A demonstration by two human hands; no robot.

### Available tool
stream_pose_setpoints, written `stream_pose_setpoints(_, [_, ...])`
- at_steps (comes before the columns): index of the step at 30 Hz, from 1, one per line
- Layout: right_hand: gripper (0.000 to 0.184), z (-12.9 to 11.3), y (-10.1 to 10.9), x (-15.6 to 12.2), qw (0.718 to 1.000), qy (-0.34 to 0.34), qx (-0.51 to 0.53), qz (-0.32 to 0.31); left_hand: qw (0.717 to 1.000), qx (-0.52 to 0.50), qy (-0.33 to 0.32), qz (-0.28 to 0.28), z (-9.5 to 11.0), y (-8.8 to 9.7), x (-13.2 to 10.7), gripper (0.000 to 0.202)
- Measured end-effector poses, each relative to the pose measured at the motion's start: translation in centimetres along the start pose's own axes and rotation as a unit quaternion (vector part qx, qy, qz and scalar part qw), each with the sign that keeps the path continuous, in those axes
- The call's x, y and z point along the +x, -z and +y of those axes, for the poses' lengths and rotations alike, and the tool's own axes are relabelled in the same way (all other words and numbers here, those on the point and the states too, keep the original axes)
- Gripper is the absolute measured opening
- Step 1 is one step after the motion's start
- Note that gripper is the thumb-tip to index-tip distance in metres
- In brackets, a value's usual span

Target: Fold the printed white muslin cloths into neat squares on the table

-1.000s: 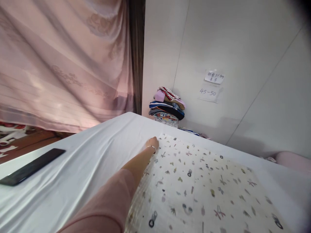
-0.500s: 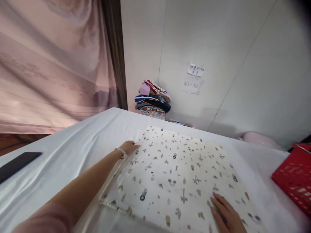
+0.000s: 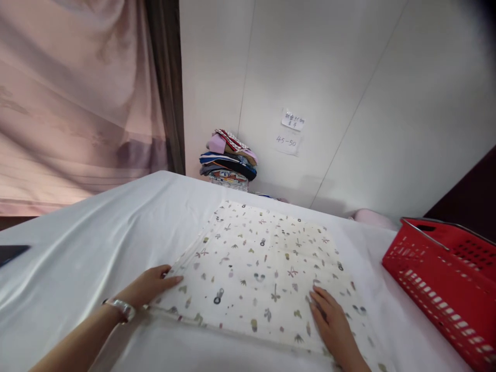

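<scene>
A white cloth (image 3: 240,263) printed with small plants and shapes lies folded in a rough square on the table. My left hand (image 3: 153,284), wearing a silver bracelet, is at the cloth's left edge close to the near corner. Its thumb rests over the top and its other fingers curl at the edge, closed on the cloth. On the right half of the cloth my right hand (image 3: 331,318) lies nearly flat, fingers stretched out and touching the fabric.
A red plastic basket (image 3: 445,289) with a metal handle stands at the right. Folded clothes (image 3: 228,160) are stacked beyond the far edge of the white-covered table (image 3: 96,248). A dark flat object (image 3: 11,253) lies far left, and a pink curtain (image 3: 77,103) hangs behind.
My left hand has come back along the cloth's left edge toward the near corner. The right hand still rests on the cloth. The view has turned right, showing more of the basket.
</scene>
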State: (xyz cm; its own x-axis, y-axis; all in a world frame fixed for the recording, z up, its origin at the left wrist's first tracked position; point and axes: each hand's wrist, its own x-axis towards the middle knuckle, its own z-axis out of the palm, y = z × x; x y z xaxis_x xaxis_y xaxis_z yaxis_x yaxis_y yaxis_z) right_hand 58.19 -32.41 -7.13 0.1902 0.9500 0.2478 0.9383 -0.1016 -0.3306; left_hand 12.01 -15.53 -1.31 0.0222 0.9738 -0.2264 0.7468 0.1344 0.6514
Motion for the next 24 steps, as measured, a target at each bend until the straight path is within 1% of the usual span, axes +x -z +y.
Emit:
stream_pose_setpoints(1, [0.039,-0.1,0.0,0.0,1.0,-0.001,0.001,-0.001,1.0,0.01,-0.006,-0.009,-0.1,-0.1,-0.1,0.047])
stream_pose_setpoints(3, [0.039,-0.2,0.0,0.0,1.0,-0.001,0.006,0.002,0.998,0.029,-0.018,-0.046,0.0,-0.2,-0.2,0.044])
stream_pose_setpoints(6, [0.038,-0.3,0.2,0.1,1.0,-0.001,0.016,0.007,0.998,0.048,-0.034,-0.037,0.4,-0.3,-0.3,0.039])
stream_pose_setpoints(8, [0.039,-0.7,0.6,0.4,1.0,-0.005,0.023,-0.008,0.997,0.049,-0.04,-0.036,0.6,-0.3,-0.4,0.037])
stream_pose_setpoints(10, [0.04,-1.7,1.1,0.6,0.999,-0.016,0.03,-0.033,0.997,0.047,-0.046,-0.038,0.5,-0.4,-0.3,0.036])
stream_pose_setpoints(13, [0.043,-4.1,1.6,0.4,0.997,-0.022,0.038,-0.056,0.997,0.041,-0.053,-0.038,0.1,-0.4,-0.1,0.036])
stream_pose_setpoints(14, [0.045,-5.0,1.5,0.2,0.997,-0.01,0.038,-0.064,0.997,0.038,-0.054,-0.038,0.0,-0.5,0.0,0.036])
stream_pose_setpoints(16, [0.045,-6.5,1.2,-0.4,0.995,0.036,0.025,-0.088,0.997,0.03,-0.052,-0.039,-0.3,-0.5,0.1,0.037])
stream_pose_setpoints(18, [0.046,-7.5,0.8,-1.0,0.991,0.077,-0.001,-0.111,0.998,0.027,-0.046,-0.038,-0.4,-0.5,0.1,0.037])
stream_pose_setpoints(21, [0.047,-8.0,0.6,-1.6,0.989,0.084,-0.034,-0.12,0.998,0.032,-0.046,-0.031,-0.3,-0.5,0.0,0.036])
stream_pose_setpoints(24, [0.046,-8.0,0.9,-1.6,0.989,0.083,-0.045,-0.112,0.998,0.033,-0.052,-0.024,-0.2,-0.4,0.0,0.036])
